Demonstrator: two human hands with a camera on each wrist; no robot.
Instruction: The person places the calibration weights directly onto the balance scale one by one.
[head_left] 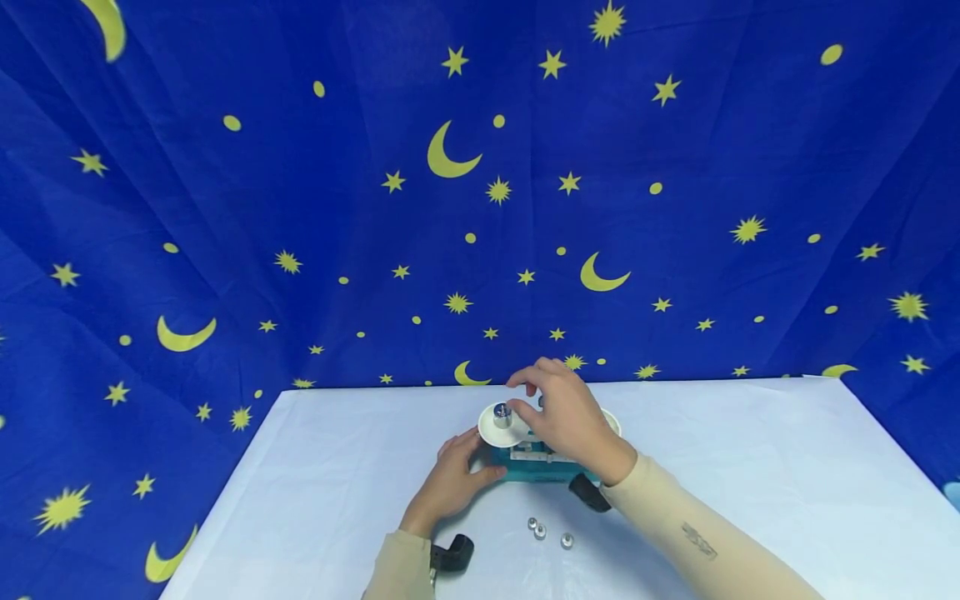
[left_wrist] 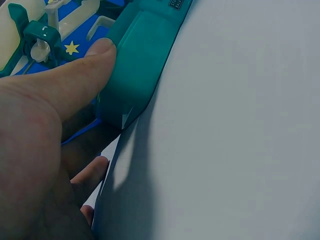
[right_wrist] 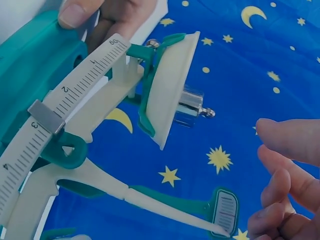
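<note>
A teal balance scale [head_left: 536, 473] stands on the table, with a white pan [head_left: 487, 430] at its left end. On that pan sits a shiny metal weight [head_left: 502, 417], its small knob showing in the right wrist view. My left hand [head_left: 453, 477] grips the left end of the scale's base, thumb pressed on the teal casing [left_wrist: 142, 55]. Just to the right of the weight, my right hand [head_left: 566, 414] hovers with thumb and forefinger apart and nothing between them. Most of the right pan is behind this hand. A metal slider [right_wrist: 46, 116] sits on the numbered beam [right_wrist: 82, 82].
Three small metal weights lie on the white table [head_left: 712, 467] in front of the scale, the rightmost weight [head_left: 567, 542] apart from the other two. A blue cloth [head_left: 375, 208] with yellow stars and moons hangs behind. Black wrist mounts [head_left: 453, 553] are strapped on both arms.
</note>
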